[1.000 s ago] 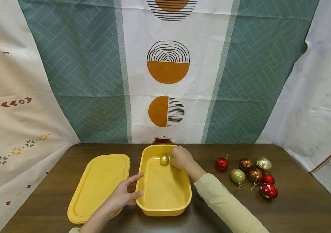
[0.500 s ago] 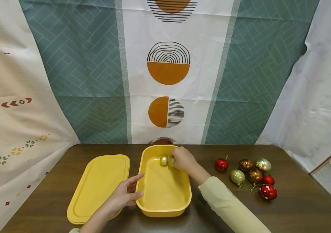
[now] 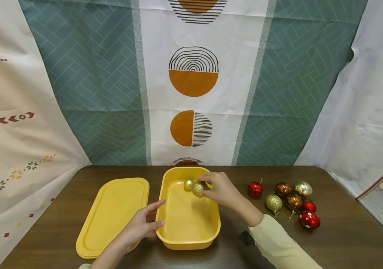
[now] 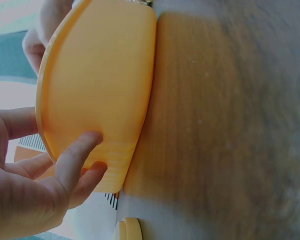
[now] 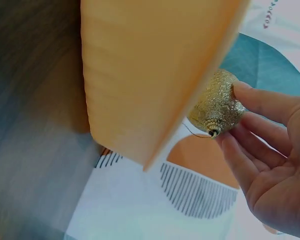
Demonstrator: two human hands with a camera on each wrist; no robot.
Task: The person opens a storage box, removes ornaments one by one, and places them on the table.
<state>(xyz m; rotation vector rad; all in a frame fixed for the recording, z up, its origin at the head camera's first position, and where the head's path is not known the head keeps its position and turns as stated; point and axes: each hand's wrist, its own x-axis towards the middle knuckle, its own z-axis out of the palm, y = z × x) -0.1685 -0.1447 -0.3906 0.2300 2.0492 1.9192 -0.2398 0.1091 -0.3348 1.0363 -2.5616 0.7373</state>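
Observation:
A yellow plastic container [image 3: 188, 224] stands on the table, and a smooth gold Christmas ball [image 3: 188, 184] lies at its far end. My left hand [image 3: 142, 224] holds the container's left side; in the left wrist view, fingertips [image 4: 92, 137] rest against the outer wall near the rim. My right hand [image 3: 223, 190] pinches a glittery gold Christmas ball [image 3: 199, 189] between thumb and fingers, over the far right part of the container. In the right wrist view this glittery ball [image 5: 220, 102] sits at rim height, its metal cap and thread showing, partly hidden by the container wall.
A yellow lid [image 3: 114, 216] lies flat to the left of the container. Several red, brown and gold Christmas balls [image 3: 294, 202] cluster on the right, with a red one [image 3: 255, 189] slightly apart. A patterned cloth [image 3: 193, 89] hangs behind the table.
My right hand has risen out of the container with the glittery ball and shifted slightly to the right. My left hand stays at the container's side.

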